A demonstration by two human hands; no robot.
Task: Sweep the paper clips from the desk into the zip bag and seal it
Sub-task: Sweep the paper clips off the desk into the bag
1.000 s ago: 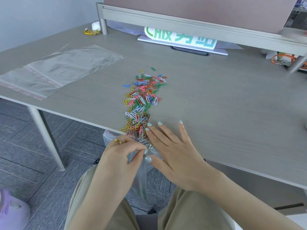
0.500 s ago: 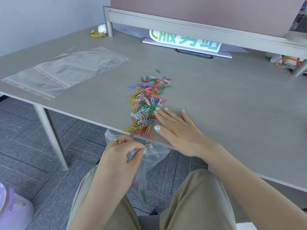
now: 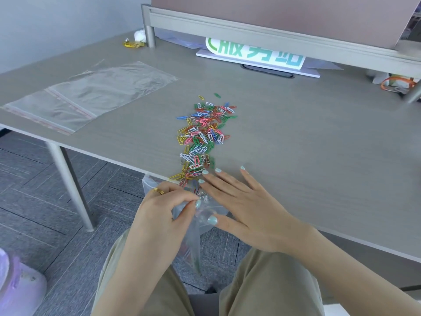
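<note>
Head view, right hand: the right hand point(image 3: 246, 208) lies flat with its fingers straight and spread, holding nothing; half a second ago it reached further up among the clips, and now it has drawn back to the near desk edge, thumb over the bag mouth.
Head view, left hand: the left hand point(image 3: 164, 213) still pinches the rim of the zip bag point(image 3: 193, 226) between thumb and fingertips, holding it just under the desk point(image 3: 319, 137) edge; its place has barely changed.
Head view, paper clips: the paper clips point(image 3: 201, 137) stretch in a long coloured trail from mid-desk to the near edge; the nearest ones sit at the lip, right above the bag mouth, and a few show inside the bag, blurred.
Head view, zip bag: it hangs open below the edge, between the knees, unsealed.
Head view, elsewhere: spare clear bags point(image 3: 86, 96) lie flat at the far left of the desk, well apart from the pile.
Meaning for the task: one raking stroke seems just finished, carrying a small batch to the bag. Most of the pile remains on the desk, so I judge the sweeping is at an early stage and sealing is far off.
</note>
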